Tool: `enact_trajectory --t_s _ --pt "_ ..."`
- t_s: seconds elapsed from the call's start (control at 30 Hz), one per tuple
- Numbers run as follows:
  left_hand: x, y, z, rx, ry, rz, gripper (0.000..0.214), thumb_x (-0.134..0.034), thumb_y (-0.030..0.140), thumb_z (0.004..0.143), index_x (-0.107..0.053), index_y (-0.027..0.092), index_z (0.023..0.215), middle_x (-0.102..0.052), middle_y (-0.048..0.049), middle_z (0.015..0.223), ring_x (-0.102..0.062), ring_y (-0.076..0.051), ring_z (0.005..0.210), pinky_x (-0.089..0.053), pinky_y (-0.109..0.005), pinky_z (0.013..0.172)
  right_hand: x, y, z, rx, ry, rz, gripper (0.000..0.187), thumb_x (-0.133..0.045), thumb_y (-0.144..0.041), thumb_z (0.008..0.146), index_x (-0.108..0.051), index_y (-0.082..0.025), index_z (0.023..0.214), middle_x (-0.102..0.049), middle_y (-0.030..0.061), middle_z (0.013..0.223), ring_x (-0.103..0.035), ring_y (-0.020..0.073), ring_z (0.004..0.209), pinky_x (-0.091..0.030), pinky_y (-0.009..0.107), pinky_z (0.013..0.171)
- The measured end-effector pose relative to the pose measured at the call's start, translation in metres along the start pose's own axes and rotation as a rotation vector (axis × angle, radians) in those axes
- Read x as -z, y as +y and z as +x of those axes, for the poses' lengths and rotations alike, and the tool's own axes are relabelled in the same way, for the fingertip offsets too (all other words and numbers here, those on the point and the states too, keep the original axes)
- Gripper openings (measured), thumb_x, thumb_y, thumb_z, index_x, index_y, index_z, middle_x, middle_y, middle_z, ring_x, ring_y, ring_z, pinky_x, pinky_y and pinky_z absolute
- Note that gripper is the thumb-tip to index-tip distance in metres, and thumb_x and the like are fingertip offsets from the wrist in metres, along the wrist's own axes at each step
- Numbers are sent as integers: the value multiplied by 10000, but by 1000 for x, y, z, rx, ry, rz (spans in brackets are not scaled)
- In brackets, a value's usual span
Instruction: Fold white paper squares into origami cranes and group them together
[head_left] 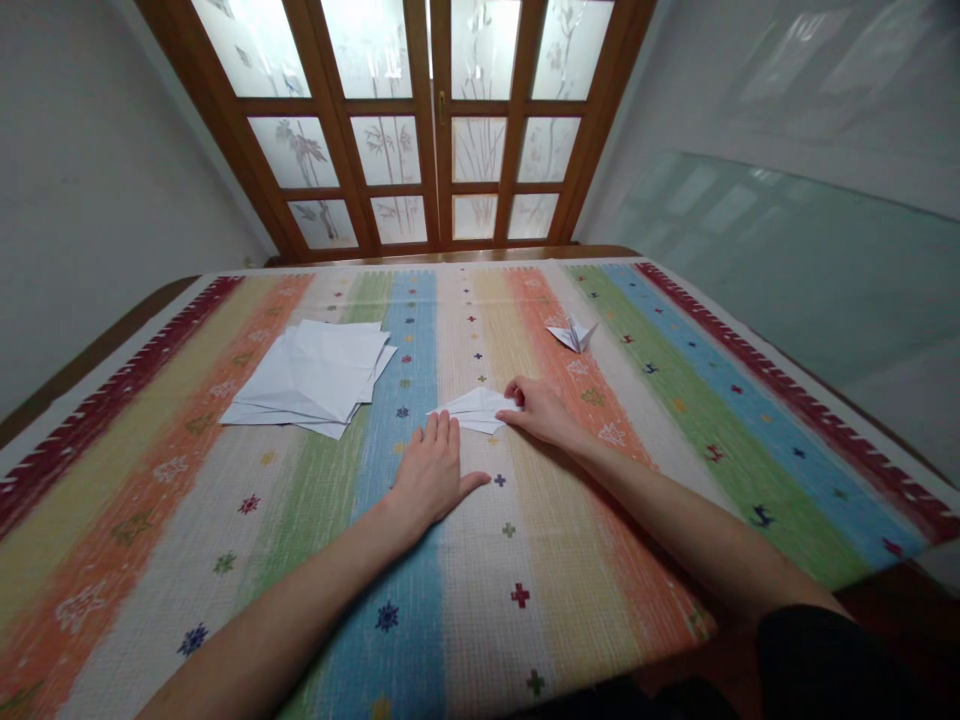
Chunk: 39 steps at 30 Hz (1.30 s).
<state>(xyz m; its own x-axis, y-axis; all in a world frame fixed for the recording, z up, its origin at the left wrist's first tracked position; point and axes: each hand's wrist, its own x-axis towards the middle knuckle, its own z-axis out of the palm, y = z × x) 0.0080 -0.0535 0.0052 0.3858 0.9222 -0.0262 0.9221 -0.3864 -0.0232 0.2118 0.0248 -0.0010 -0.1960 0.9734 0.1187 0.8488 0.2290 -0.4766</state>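
Folded white paper piece [474, 410] lies at middle of striped tablecloth [225, 520], long axis left-right. Right hand [541, 412] rests on its right end, pinch or press unclear. Left hand [431, 475] flat, open, just beside left tip.

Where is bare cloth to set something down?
Free: near-left tablecloth, between paper stack and left hand; right stripes, outside the right hand, nearer than the origami crane. Crowded: centre, both hands at the folded paper.
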Motion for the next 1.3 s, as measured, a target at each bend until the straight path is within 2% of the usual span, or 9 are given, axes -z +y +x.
enact_trajectory --t_s 0.13,0.23,0.3,0.43,0.53,0.83,0.97,1.07,1.3 --pt "7 5 1 50 54 74 830 -458 626 883 -462 -56 1357 -481 -323 1378 -401 -428 1335 -316 -541 1070 1 -2 3 -7 -34 4 280 -763 -319 720 -632 -185 927 -647 12 767 -562 169 720 -308 283 674" --pt "7 9 5 -90 112 68 782 -410 605 912 -429 -8 1398 -441 -266 1442 -347 -380 1384 -254 -495 1126 2 -1 7 0 -55 2 315 -777 -317 705 -635 -184 953 -660 22 806 -578 177 746 -348 300 708" --pt "3 11 8 -164 106 19 786 -387 621 913 -390 30 1432 -388 -227 1494 -326 -361 1400 -259 -470 1133 2 1 11 35 -68 23 377 -786 -297 690 -638 -182 1017 -675 48 895 -596 193 808 -387 316 749" --pt "-5 9 14 -136 56 -32 779 -373 640 908 -400 63 1432 -386 -213 1500 -331 -386 1390 -297 -509 1098 -1 1 22 172 -136 102 509 -753 -174 675 -624 -162 1167 -653 110 1091 -603 218 960 -442 335 848" --pt "-9 5 15 -144 70 -56 766 -371 644 906 -414 79 1421 -395 -201 1498 -341 -381 1385 -289 -510 1100 -7 -3 30 206 -175 137 451 -691 -153 732 -637 -146 1180 -647 121 1092 -602 212 963 -453 335 864" --pt "-9 4 14 -130 110 -66 767 -380 647 901 -440 52 1381 -414 -226 1475 -369 -355 1367 -278 -485 1112 -17 -8 32 245 -35 217 179 -654 -88 752 -685 -134 922 -622 56 900 -572 157 829 -444 279 766" --pt "-8 2 14 -116 153 -58 757 -422 655 879 -479 65 1348 -299 -234 1536 -271 -381 1417 -210 -534 1141 -16 -11 27 280 -33 201 96 -620 -68 772 -650 -141 826 -622 36 817 -560 153 777 -427 267 726" --pt "-9 0 14 -108 146 -57 779 -452 669 858 -481 63 1347 -248 -258 1549 -208 -395 1443 -188 -548 1147 -16 -11 25 320 -18 158 71 -622 -106 808 -654 -152 852 -651 51 838 -578 170 804 -434 288 756" --pt "-13 -2 13 -90 119 -75 783 -454 680 851 -454 108 1386 -300 -244 1533 -244 -402 1431 -230 -561 1128 -17 -10 16 370 51 40 180 -573 -175 892 -676 -162 1039 -685 123 1025 -600 222 967 -448 350 882"
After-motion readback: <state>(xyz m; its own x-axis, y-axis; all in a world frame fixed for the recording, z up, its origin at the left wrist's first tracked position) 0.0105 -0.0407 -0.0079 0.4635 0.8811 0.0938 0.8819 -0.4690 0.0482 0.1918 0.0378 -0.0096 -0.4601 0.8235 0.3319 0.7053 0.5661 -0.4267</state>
